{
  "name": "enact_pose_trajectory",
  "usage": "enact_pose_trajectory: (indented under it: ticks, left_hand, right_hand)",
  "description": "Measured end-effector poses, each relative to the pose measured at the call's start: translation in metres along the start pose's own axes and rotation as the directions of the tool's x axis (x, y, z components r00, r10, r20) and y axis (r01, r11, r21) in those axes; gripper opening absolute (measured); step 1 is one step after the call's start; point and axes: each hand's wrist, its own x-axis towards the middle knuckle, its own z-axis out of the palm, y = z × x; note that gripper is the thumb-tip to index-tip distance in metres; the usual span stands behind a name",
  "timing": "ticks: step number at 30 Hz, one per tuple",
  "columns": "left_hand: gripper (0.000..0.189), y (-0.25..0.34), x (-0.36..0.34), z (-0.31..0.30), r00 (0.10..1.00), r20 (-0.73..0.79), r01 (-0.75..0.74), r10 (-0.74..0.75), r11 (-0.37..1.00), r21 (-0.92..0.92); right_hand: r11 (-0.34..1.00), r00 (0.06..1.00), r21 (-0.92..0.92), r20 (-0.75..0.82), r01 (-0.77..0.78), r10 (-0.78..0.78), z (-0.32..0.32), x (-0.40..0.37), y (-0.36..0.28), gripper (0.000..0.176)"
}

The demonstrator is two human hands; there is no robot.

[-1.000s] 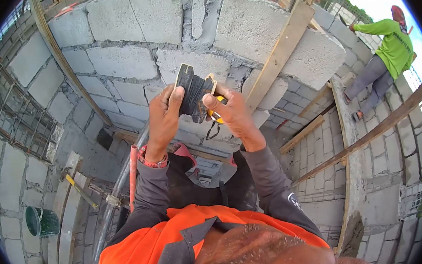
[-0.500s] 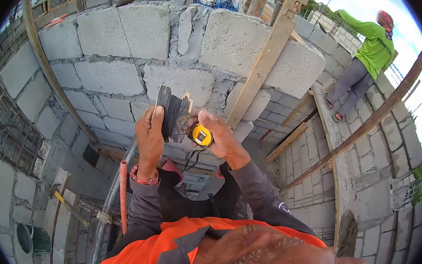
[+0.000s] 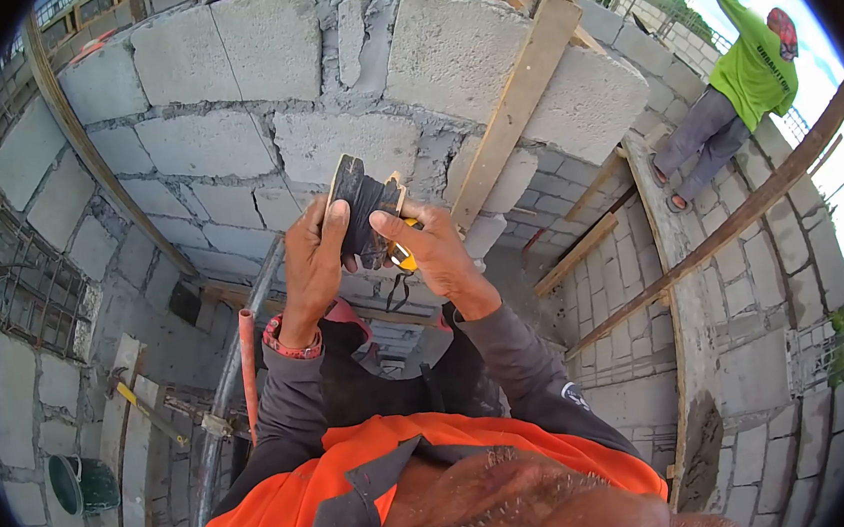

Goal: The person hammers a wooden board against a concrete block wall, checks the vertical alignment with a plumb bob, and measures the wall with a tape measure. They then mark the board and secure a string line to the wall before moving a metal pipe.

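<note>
A reel of dark string (image 3: pixel 369 206) with wooden end pieces is held up between both hands, in front of the block wall. My left hand (image 3: pixel 316 258) is closed on the reel's left end, thumb up along its edge. My right hand (image 3: pixel 438 254) grips the reel's right side, its thumb pressing on the wound string. A yellow tape measure (image 3: pixel 404 255) sits in the same right hand, mostly hidden behind the fingers. From it hangs a dark strap (image 3: pixel 396 291).
A grey block wall (image 3: pixel 221 141) rises ahead, with a wooden post (image 3: pixel 520 119) against it. At left are a hammer (image 3: pixel 149 413), a green bucket (image 3: pixel 82 484) and an orange pipe (image 3: pixel 250 369). A person in a green shirt (image 3: pixel 755 74) stands on a plank at right.
The reel has tilted and shifted slightly right. My right thumb has moved from the tape measure onto the string, and the tape measure is now more hidden. The other person's arm is raised higher.
</note>
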Motion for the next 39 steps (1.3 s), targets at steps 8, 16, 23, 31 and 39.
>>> enact_pose_trajectory:
  ticks: [8, 16, 23, 31, 39]
  left_hand:
    - [0.034, -0.020, 0.010, 0.011, 0.997, 0.065, -0.056, 0.043, 0.976, 0.209]
    - [0.029, -0.201, 0.092, -0.022, 0.969, 0.226, -0.245, 0.098, 0.479, 0.843]
    - [0.024, -0.070, 0.124, -0.032, 0.577, -0.120, -0.459, 0.808, 0.442, 0.771]
    - [0.028, 0.059, 0.328, -0.089, 0.648, 0.264, -0.069, 0.714, -0.290, 0.954]
    - [0.034, 0.082, 0.225, -0.016, 0.428, 0.195, -0.280, 0.882, -0.076, 0.957]
  right_hand:
    - [0.996, 0.981, -0.048, -0.177, 0.072, -0.079, -0.016, -0.007, 0.009, 0.045]
    - [0.933, 0.892, 0.354, -0.397, -0.067, 0.215, -0.054, -0.043, 0.103, 0.043]
    - [0.883, 0.852, 0.446, -0.396, -0.149, 0.344, -0.088, -0.106, 0.141, 0.034]
    - [0.832, 0.836, 0.537, -0.387, -0.139, 0.390, -0.088, -0.105, 0.147, 0.041]
    - [0.616, 0.912, 0.780, -0.327, 0.111, 0.249, -0.113, -0.094, 0.132, 0.034]
